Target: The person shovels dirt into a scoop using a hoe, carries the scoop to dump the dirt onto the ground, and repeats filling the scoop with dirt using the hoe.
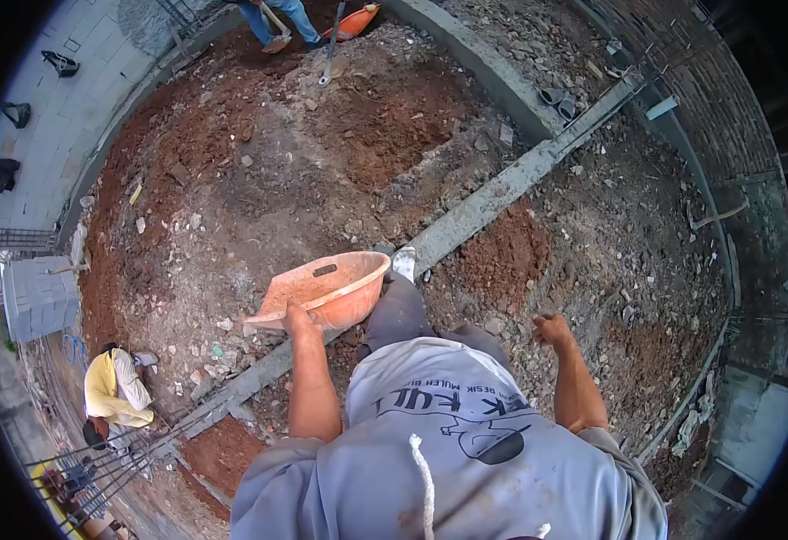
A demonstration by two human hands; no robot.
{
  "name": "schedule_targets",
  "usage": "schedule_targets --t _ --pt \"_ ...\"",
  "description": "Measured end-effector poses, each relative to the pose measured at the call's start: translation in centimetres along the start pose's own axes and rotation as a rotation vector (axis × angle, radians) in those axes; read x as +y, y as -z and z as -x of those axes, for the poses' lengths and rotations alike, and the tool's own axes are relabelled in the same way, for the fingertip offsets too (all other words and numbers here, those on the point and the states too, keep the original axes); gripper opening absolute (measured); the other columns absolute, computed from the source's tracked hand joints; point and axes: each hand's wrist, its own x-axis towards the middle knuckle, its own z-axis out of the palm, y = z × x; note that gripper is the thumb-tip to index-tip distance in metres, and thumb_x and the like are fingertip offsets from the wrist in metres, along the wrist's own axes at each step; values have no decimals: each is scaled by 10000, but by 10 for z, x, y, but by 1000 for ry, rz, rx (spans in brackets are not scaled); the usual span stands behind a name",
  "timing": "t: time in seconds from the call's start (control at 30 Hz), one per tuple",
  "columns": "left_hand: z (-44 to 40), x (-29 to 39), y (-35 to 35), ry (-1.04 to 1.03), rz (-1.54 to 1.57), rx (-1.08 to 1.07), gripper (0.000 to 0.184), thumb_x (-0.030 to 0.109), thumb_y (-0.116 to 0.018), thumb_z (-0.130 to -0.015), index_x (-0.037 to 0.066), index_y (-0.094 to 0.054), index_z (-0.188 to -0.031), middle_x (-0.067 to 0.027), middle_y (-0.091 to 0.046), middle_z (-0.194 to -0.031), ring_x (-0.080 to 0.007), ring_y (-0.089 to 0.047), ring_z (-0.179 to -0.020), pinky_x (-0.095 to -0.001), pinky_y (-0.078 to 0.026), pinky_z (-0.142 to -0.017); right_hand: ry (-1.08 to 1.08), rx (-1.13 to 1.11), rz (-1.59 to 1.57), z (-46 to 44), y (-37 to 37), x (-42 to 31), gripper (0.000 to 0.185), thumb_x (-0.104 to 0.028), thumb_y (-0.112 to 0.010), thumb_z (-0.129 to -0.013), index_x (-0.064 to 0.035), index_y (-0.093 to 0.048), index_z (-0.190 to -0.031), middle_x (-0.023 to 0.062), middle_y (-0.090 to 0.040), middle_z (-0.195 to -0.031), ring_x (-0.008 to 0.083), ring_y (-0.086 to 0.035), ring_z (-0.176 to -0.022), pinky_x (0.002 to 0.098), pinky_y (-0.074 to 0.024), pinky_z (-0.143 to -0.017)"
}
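Far left: stack of grey blocks (38, 301). Just right of it, lower down, a person in a yellow top (113, 387) bends low over the ground. Upper left of centre: a second person, blue trousers (297, 20) only in view, a tool in front of the legs.

Left of centre: left hand (299, 319) grips the near rim of an orange basin (347, 304); fingers closed on the edge, tips hidden. Basin is tilted, held clear of the ground, beside the wearer's legs. Concrete beam (493, 196) runs diagonally behind it, up to the right.

Right of centre: right hand (552, 331) hangs over rubble, nothing visible in it, fingers loosely bent. Far right: brick wall (713, 108).
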Motion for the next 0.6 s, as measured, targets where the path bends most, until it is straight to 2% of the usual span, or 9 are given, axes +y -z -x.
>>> schedule_targets --t 0.07,0.13,0.17,0.2,0.23,0.33,0.37,0.47,0.6 --pt "13 40 -48 6 -107 -40 493 268 -528 -928 -9 -434 -1325 -149 -566 -1212 -275 -626 -959 -387 -520 -696 -33 83 -167 -8 30 -27 289 -299 -578 -906 -11 -597 -917 87 -625 -689 178 -584 -531 317 -504 -493" --pt "-8 52 -80 -63 -58 -43 520 294 -554 -911 -8 -439 -1319 -150 -573 -1196 -266 -621 -956 -393 -503 -681 -19 175 -470 -26 53 -16 279 -288 -577 -906 -9 -585 -921 100 -626 -689 180 -586 -535 320 -499 -483" --pt "-2 68 -100 -67 -58 -80 527 301 -560 -908 -8 -441 -1318 -152 -574 -1197 -269 -617 -968 -404 -499 -700 -34 107 -587 -30 64 -24 264 -278 -581 -902 -15 -566 -922 107 -625 -687 186 -588 -536 319 -490 -465" --pt "5 80 -118 -66 -55 -115 534 309 -566 -904 -8 -444 -1316 -153 -574 -1197 -271 -613 -979 -416 -495 -720 -33 141 -546 -37 68 -31 260 -274 -581 -903 -15 -565 -924 105 -624 -685 186 -588 -536 316 -488 -464" --pt "31 97 -136 -39 -53 -108 565 355 -581 -901 -16 -454 -1308 -163 -569 -1222 -304 -598 -1045 -458 -477 -846 -34 172 -498 -33 69 -53 256 -270 -581 -903 -15 -564 -927 103 -624 -684 186 -588 -536 313 -485 -463" --pt "52 118 -175 -37 22 -169 625 410 -592 -897 -26 -441 -1320 -179 -550 -1260 -334 -576 -1109 -497 -439 -943 -54 147 -421 -43 69 -102 270 -265 -580 -906 -3 -575 -973 111 -635 -705 197 -596 -542 315 -490 -473" --pt "50 118 -185 -63 24 -202 691 473 -575 -897 -31 -415 -1342 -199 -529 -1291 -352 -551 -1153 -525 -406 -989 -52 123 -394 -53 69 -112 278 -269 -582 -908 -2 -577 -985 115 -639 -713 201 -598 -545 317 -492 -476" --pt "61 121 -214 -30 64 -188 719 504 -543 -903 -32 -395 -1359 -211 -523 -1295 -356 -546 -1160 -534 -384 -1004 -35 48 -318 -83 80 -147 292 -276 -584 -913 0 -582 -1006 124 -647 -733 207 -603 -550 324 -496 -479" --pt "62 112 -247 -9 141 -171 684 528 -491 -918 20 -400 -1367 -179 -507 -1326 -350 -524 -1189 -533 -360 -1024 -7 -7 -289 -144 121 -180 287 -274 -583 -920 1 -584 -1002 127 -647 -735 208 -602 -549 329 -498 -478"
